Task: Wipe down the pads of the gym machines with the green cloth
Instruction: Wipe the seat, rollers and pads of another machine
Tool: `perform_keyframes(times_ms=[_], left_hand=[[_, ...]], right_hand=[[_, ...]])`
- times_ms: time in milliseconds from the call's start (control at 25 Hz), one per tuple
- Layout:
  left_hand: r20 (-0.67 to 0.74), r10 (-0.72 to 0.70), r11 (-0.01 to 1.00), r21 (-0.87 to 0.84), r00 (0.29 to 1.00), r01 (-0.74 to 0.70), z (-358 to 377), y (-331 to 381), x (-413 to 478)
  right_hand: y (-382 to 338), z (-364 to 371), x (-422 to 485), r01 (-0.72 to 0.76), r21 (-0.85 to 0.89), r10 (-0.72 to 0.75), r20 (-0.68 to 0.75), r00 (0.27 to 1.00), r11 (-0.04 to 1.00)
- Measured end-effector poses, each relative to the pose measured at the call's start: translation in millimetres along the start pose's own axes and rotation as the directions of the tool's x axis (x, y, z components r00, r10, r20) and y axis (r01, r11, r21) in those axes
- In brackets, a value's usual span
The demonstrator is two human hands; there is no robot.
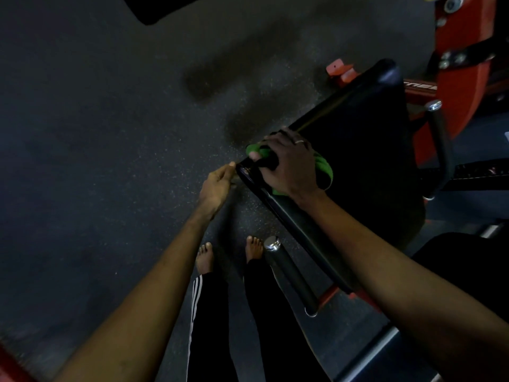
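Biggest thing we're looking at is the dark speckled rubber floor (110, 133), then the black pad (358, 150) of the machine, tilted and running diagonally from lower middle to upper right. The red frame (462, 51) sits behind it at the top right. There are two black handles with chrome end caps, a near handle (292, 277) just beside the pad's lower edge and a far handle (440, 139) on the other side. The right hand (289, 164) is planted on the pad's upper-left end, fingers curled down over the edge and gripping the green cloth (323, 166), which is bunched under the palm (it's pretty dim, so only bits of green poke out). The left hand (216, 186) has its fingers stretched fairly straight, tips touching the pad's corner, nothing held. Bare feet (205, 257) are on the floor below.
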State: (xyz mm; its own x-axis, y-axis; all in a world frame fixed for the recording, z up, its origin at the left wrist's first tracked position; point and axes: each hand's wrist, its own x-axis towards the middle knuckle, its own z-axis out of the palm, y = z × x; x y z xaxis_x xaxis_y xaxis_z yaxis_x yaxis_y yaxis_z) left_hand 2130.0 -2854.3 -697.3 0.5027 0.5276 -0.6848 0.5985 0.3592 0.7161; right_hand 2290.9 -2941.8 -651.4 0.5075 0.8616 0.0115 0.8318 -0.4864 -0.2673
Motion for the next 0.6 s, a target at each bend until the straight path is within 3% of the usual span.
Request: perform_keyframes(times_ms=[160,240,320,440,520,600], left_hand=[[-0.049,0.033,0.998,0.059,0.998,-0.03,9,6,-8],[-0.026,0.103,0.985,0.139,0.994,-0.099,14,21,-11],[0.023,0.174,0.958,0.225,0.984,-0.175,24,32,-7],[0.036,0.138,0.932,0.332,0.99,-0.142,36,40,-2],[0.003,0.163,0.932,0.329,0.987,-0.155,39,38,-3],[-0.013,0.189,0.915,0.366,0.982,-0.171,40,39,-6]], right_hand=[[20,0,8,0.186,-0.006,-0.185,0.084,0.979,0.983],[53,-4,8,0.115,-0.026,-0.114,0.051,0.992,0.993],[79,-12,7,-0.053,-0.021,0.052,-0.016,0.999,0.998],[70,-8,-8,-0.27,0.012,0.27,-0.069,0.96,0.963],[44,3,-41,-0.276,0.048,0.28,-0.111,0.954,0.96],[38,7,-78,-0.143,0.068,0.146,-0.043,0.988,0.987]])
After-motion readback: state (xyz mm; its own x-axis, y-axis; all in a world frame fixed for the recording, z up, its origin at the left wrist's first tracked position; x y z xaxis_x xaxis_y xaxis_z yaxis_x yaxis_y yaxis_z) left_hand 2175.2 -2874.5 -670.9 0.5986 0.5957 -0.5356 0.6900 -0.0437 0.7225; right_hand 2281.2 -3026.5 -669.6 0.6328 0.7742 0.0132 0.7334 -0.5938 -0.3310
